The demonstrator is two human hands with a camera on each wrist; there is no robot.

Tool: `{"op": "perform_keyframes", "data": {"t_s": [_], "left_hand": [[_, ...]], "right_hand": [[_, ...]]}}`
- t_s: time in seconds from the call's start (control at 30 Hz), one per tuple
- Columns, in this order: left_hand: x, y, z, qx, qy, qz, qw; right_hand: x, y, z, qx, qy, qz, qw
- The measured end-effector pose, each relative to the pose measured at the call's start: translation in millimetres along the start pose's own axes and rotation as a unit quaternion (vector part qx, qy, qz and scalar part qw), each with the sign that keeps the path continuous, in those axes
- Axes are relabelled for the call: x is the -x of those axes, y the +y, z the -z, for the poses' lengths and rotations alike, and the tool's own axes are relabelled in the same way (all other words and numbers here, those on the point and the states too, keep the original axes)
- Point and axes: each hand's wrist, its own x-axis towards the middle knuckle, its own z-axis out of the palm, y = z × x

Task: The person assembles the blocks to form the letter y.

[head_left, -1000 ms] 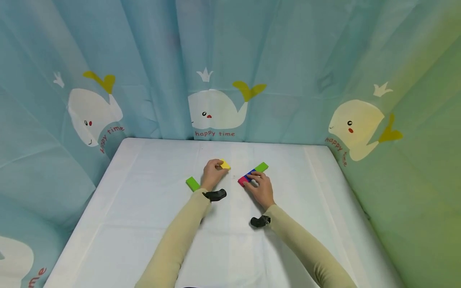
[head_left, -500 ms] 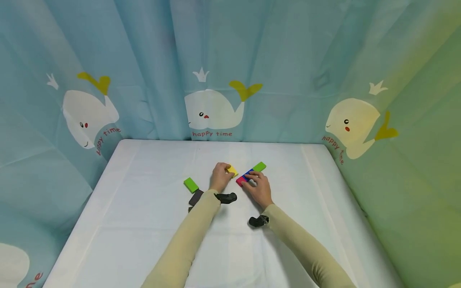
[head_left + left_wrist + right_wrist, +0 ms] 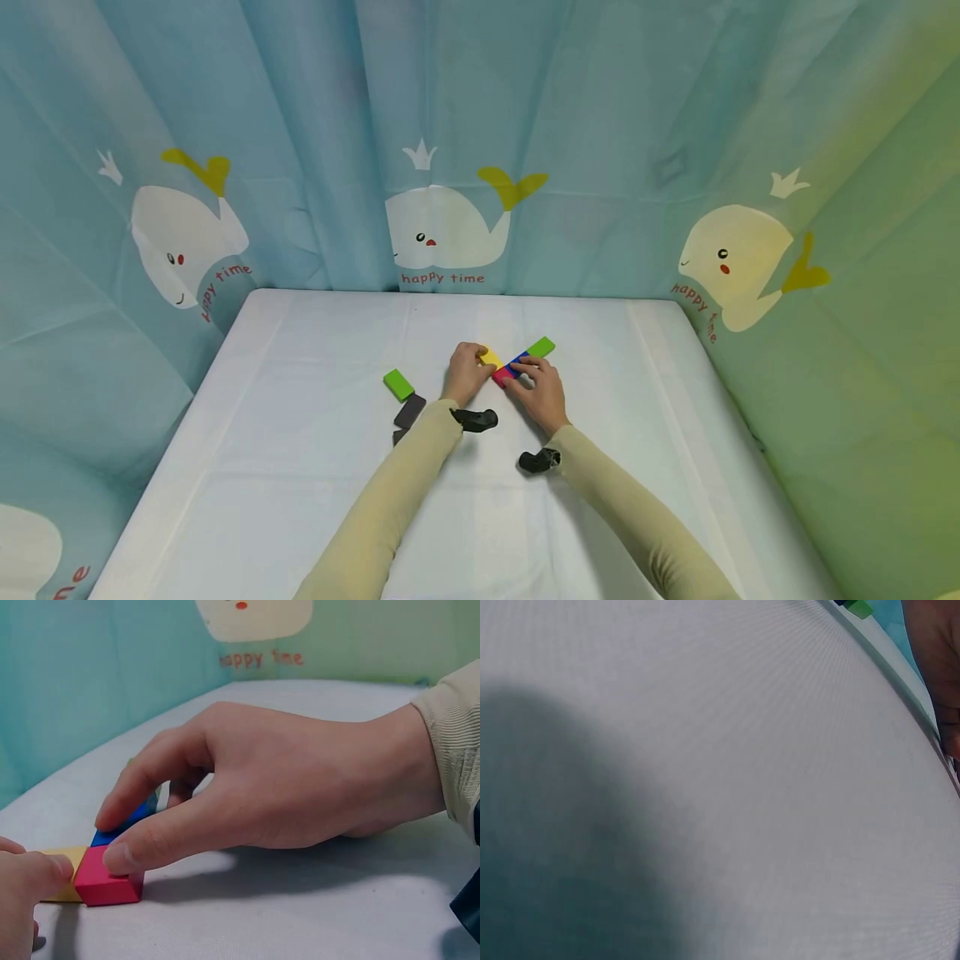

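My left hand [image 3: 462,377] pinches a yellow block [image 3: 490,357] between thumb and fingers. One end of that block meets a pink block [image 3: 102,883], which ends a slanting row lying on the table. Beyond the pink one come a blue block [image 3: 516,365] and a green block [image 3: 542,346]. My right hand [image 3: 543,396] holds the row, thumb on the pink block and index finger on the blue one, as the left wrist view shows. Its other fingers are partly hidden there. Mostly white cloth fills the right wrist view, with part of a hand at the right edge.
Left of my left hand lies a loose green block [image 3: 398,384]. Close below it are a dark block [image 3: 410,411] and another dark block [image 3: 400,436], partly covered by my left sleeve. A white cloth [image 3: 315,367] covers the table, and curtains [image 3: 600,125] stand around it.
My left hand has moved right with the yellow block, bringing it against the pink block. The dark blocks have come into sight behind the left forearm. My right hand stays on the row.
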Motion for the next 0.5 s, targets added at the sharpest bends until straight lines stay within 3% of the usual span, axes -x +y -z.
{"op": "perform_keyframes", "data": {"t_s": [0.5], "left_hand": [[-0.3,-2.4,-1.9,-0.012,-0.005,0.006,0.9999]], "right_hand": [[0.9,-0.2,-1.5,0.001,0.008,0.002,1.000]]}}
